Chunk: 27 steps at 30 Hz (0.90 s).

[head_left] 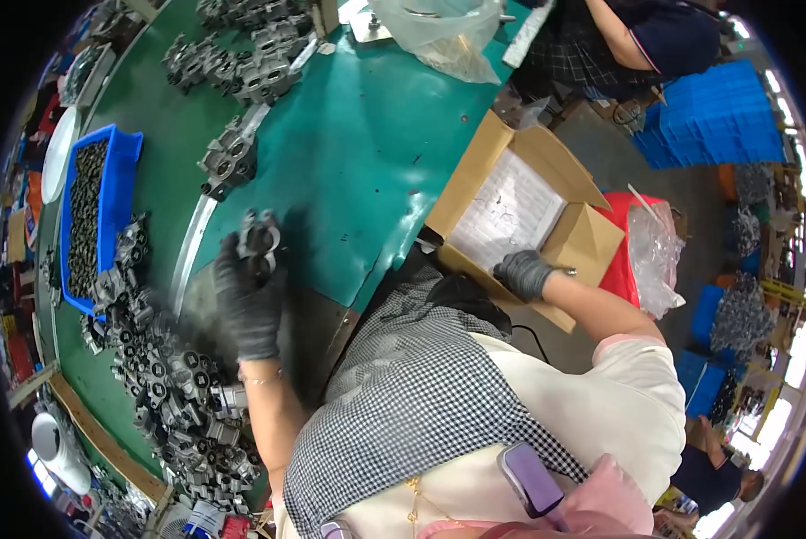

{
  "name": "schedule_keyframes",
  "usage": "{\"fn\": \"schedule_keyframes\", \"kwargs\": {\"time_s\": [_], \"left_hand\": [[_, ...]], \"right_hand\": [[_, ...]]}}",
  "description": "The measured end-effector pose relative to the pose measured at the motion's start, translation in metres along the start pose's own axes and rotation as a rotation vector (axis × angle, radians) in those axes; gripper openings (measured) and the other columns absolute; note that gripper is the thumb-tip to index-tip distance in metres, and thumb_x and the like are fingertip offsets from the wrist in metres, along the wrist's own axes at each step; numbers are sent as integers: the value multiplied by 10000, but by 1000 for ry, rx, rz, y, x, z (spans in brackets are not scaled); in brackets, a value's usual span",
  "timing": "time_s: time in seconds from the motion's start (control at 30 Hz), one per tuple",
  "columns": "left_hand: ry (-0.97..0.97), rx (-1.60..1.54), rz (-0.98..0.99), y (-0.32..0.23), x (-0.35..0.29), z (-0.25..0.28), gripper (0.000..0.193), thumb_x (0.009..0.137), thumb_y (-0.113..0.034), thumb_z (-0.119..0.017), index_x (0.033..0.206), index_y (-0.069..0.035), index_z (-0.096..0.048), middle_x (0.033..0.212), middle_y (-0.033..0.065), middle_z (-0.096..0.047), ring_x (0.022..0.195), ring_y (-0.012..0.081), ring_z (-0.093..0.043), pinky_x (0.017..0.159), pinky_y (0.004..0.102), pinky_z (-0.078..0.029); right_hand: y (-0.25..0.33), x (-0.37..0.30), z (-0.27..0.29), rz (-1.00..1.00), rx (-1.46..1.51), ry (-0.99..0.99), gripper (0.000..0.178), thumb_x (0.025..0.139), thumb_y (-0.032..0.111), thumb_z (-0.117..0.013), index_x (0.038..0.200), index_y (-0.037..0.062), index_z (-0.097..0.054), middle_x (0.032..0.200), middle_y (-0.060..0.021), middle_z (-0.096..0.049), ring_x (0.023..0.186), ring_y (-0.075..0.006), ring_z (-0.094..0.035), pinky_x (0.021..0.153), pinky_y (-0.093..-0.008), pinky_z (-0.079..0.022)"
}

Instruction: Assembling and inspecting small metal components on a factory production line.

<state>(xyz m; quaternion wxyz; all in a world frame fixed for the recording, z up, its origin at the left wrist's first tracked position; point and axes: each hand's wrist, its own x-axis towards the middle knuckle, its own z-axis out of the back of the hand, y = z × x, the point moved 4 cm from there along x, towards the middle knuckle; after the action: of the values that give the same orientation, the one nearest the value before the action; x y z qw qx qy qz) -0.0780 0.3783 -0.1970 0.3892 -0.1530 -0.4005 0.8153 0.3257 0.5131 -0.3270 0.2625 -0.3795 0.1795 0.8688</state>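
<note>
My left hand (250, 310), in a dark grey glove, is closed around a grey cast-metal part (263, 235) with round openings, held above the green work surface. Its outline is slightly blurred. Over the near side of an open cardboard box (475, 187) is my right hand (523, 273), gloved the same way. Its fingers are curled; what they hold, if anything, is hidden. Inside the box lies a pale sheet (508, 208) with small dark specks. Another cast-metal part (230, 162) rests on the table beyond my left hand.
A heap of metal parts (165, 377) lies left of my left arm, more castings (259, 54) at the far side. A blue bin (124, 180) holds small dark pieces. A clear plastic bag (448, 36) lies at the far edge. Another person (664, 36) is near blue crates (717, 112).
</note>
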Motion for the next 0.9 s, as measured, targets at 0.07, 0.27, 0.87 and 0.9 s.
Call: {"fn": "schedule_keyframes", "kwargs": {"time_s": [0.07,0.27,0.87,0.9], "left_hand": [[-13,70,-158,13,10,-17,602,677,-139,-756,1204,-15,-494,1076,122,-610,894,215,-618,775,314,-515],[-59,-75,-198,30,20,-41,637,664,-206,-772,1203,-10,-495,1054,186,-600,906,345,-613,779,402,-514],[-73,-20,-307,7,22,-27,578,688,-140,-741,1205,-33,-507,1138,224,-556,949,377,-596,802,403,-507],[-76,35,-404,2,20,-26,524,700,-133,-723,1176,-31,-527,1152,237,-546,955,389,-587,791,413,-508]], "right_hand": [[6,2,-12,33,-14,-54,216,722,156,-608,935,143,-640,865,-144,-647,810,-333,-637,718,-419,-510],[-12,9,23,-185,-4,62,145,767,146,-599,890,110,-664,892,-141,-655,826,-311,-638,734,-449,-500],[209,90,318,331,-22,-479,236,849,283,-571,861,60,-649,787,-154,-653,737,-330,-633,704,-400,-517],[204,89,326,377,-90,-431,247,845,290,-588,888,53,-638,793,-152,-654,715,-319,-636,681,-388,-525]]}}
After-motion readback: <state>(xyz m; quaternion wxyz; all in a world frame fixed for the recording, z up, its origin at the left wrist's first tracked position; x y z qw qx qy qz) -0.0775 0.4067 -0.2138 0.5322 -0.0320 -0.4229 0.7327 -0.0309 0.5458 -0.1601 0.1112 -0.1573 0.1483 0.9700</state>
